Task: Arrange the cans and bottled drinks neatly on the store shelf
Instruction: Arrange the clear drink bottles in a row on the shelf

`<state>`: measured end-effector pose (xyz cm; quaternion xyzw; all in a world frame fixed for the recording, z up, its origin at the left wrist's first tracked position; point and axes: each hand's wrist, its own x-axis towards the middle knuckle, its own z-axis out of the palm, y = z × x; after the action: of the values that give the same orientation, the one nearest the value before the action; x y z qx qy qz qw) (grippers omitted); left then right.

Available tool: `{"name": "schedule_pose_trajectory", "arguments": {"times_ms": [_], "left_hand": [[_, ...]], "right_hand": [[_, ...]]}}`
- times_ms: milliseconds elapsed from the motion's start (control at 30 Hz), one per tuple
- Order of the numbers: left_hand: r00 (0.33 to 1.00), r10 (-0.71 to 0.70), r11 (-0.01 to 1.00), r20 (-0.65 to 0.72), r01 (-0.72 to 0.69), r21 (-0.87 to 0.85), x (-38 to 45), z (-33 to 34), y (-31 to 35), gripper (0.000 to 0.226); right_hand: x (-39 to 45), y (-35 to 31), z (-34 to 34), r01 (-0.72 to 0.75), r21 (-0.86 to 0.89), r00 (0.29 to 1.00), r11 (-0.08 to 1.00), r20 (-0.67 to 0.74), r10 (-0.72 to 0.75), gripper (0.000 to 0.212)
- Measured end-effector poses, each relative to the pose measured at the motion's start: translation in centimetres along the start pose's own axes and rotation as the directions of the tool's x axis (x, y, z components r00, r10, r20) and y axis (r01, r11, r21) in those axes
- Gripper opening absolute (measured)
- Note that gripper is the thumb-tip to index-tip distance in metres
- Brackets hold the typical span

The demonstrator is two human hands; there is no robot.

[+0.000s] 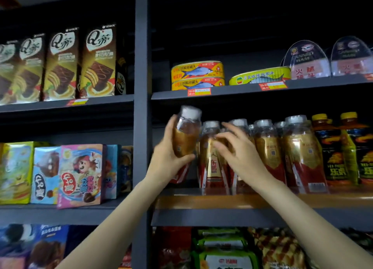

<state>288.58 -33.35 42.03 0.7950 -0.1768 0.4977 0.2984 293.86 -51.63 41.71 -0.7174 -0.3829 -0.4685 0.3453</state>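
a tea bottle (186, 133) is grasped around its middle by the left hand (171, 153), thumb under the label and fingers wrapped behind it. it is held tilted and lifted clear of the middle shelf (262, 201), at the left end of the drinks row, just beside the grey upright (141, 107). the right hand (240, 153) is released, fingers spread and loosely bent in front of the next bottle (214, 157); whether the fingertips are actually touching that bottle cannot be told, as the hand is blurred.

the task is judged to be partly done. to the right, several matching tea bottles (286, 153) are stood upright and close together near the shelf front, and beyond them the yellow-capped drinks (343, 151) are stood in a row. what is left, as far as can be seen, is the setting down of the lifted bottle into the gap at the left end, with its label turned forward to match the others. the bottles behind the front row are mostly hidden, so their order cannot be judged.

on the shelf above, two fish tins (197, 76) are stacked with a flat green-and-yellow tin (260, 77) beside them and canned ham (306, 60) further right; these look orderly enough, though the flat tin sits at a slight angle.
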Motion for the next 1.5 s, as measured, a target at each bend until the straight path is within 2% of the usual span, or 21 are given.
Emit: {"name": "schedule_pose_trajectory", "arguments": {"times_ms": [67, 133, 200, 267, 300, 367, 433, 467, 567, 633, 733, 867, 967, 1033, 1100, 1200, 1267, 1300, 1367, 1433, 1500], "left_hand": [[0.992, 0.111, 0.99, 0.059, -0.116, 0.081, -1.2, -0.4, 0.8, 0.108], [0.982, 0.182, 0.971, 0.055, -0.188, 0.145, -2.3, -0.4, 1.7, 0.109], [0.971, 0.237, 0.955, 0.021, -0.237, 0.177, -2.9, -0.5, 2.8, 0.108], [0.972, 0.234, 0.962, 0.033, -0.236, 0.138, -3.0, -1.0, 3.5, 0.107], [0.977, 0.201, 0.976, 0.07, -0.205, 0.067, -3.0, -1.6, 3.9, 0.105], [0.976, 0.084, 0.99, 0.201, -0.058, -0.131, -3.4, -3.1, 4.3, 0.095], [0.945, -0.027, 0.918, 0.325, 0.152, -0.367, -4.5, -4.5, 4.5, 0.076], [0.919, -0.057, 0.851, 0.391, 0.249, -0.462, -5.2, -4.9, 4.6, 0.069], [0.801, -0.077, 0.713, 0.593, 0.46, -0.529, -6.7, -4.8, 4.9, 0.065], [0.766, -0.072, 0.685, 0.638, 0.503, -0.527, -7.0, -4.3, 5.2, 0.06], [0.776, -0.066, 0.677, 0.627, 0.496, -0.544, -7.3, -4.2, 5.1, 0.059], [0.821, -0.054, 0.74, 0.568, 0.414, -0.529, -8.0, -3.8, 4.7, 0.075], [0.94, -0.07, 0.885, 0.335, 0.213, -0.413, -8.5, -3.0, 4.5, 0.089], [0.993, -0.002, 0.969, 0.121, 0.032, -0.246, -8.7, -2.4, 4.6, 0.088], [0.996, 0.085, 0.992, 0.012, -0.083, -0.099, -8.8, -2.2, 5.0, 0.087], [0.992, 0.127, 0.992, 0.019, -0.127, -0.025, -9.0, -2.2, 5.3, 0.089], [0.987, 0.137, 0.987, 0.084, -0.129, -0.097, -8.9, -2.5, 5.1, 0.085], [0.983, 0.119, 0.978, 0.14, -0.092, -0.186, -8.7, -2.8, 4.9, 0.082], [0.959, 0.052, 0.905, 0.277, 0.072, -0.419, -8.5, -3.5, 4.6, 0.079], [0.915, -0.02, 0.761, 0.404, 0.276, -0.587, -8.6, -4.1, 4.0, 0.076], [0.881, -0.079, 0.605, 0.466, 0.414, -0.68, -9.2, -4.2, 3.7, 0.08]], "right_hand": [[-0.2, -1.3, -1.2, -0.05, 0.255, 0.998, 0.966, -0.019, 0.057, 0.04], [-0.5, -3.0, -1.7, -0.104, 0.464, 0.994, 0.88, 0.085, 0.073, 0.053], [-0.7, -4.4, -1.8, -0.132, 0.487, 0.991, 0.863, 0.094, 0.099, 0.064], [-0.5, -5.6, -2.2, -0.133, 0.479, 0.991, 0.868, 0.032, 0.134, 0.062], [-0.4, -6.1, -2.5, -0.156, 0.517, 0.985, 0.842, 0.016, 0.173, 0.06], [-0.3, -6.4, -3.7, -0.256, 0.663, 0.953, 0.703, 0.054, 0.296, 0.057], [-0.3, -6.6, -5.1, -0.332, 0.761, 0.911, 0.557, 0.106, 0.398, 0.053], [-0.3, -6.8, -5.5, -0.35, 0.772, 0.898, 0.531, 0.116, 0.424, 0.051], [-0.5, -7.6, -6.1, -0.367, 0.75, 0.89, 0.55, 0.111, 0.443, 0.051], [-0.6, -8.2, -6.3, -0.385, 0.716, 0.882, 0.583, 0.1, 0.46, 0.046], [-1.0, -8.6, -6.8, -0.401, 0.677, 0.879, 0.617, 0.096, 0.466, 0.049], [-2.0, -9.3, -7.4, -0.395, 0.608, 0.903, 0.688, 0.122, 0.411, 0.062], [-2.8, -9.7, -7.3, -0.401, 0.471, 0.903, 0.785, 0.058, 0.427, 0.05], [-3.7, -10.0, -6.9, -0.42, 0.443, 0.896, 0.792, 0.065, 0.438, 0.061], [-4.5, -10.2, -6.5, -0.42, 0.491, 0.889, 0.763, 0.053, 0.456, 0.074], [-5.2, -10.0, -6.6, -0.388, 0.568, 0.889, 0.726, 0.023, 0.457, 0.079], [-5.5, -9.7, -6.9, -0.352, 0.588, 0.904, 0.728, 0.014, 0.426, 0.079], [-5.6, -9.5, -7.1, -0.327, 0.589, 0.918, 0.739, 0.011, 0.398, 0.076], [-5.9, -9.2, -7.7, -0.283, 0.6, 0.942, 0.748, 0.029, 0.333, 0.075], [-6.2, -8.7, -8.2, -0.258, 0.659, 0.955, 0.707, 0.064, 0.289, 0.074], [-6.4, -8.2, -8.3, -0.263, 0.723, 0.954, 0.639, 0.095, 0.285, 0.071]]}}
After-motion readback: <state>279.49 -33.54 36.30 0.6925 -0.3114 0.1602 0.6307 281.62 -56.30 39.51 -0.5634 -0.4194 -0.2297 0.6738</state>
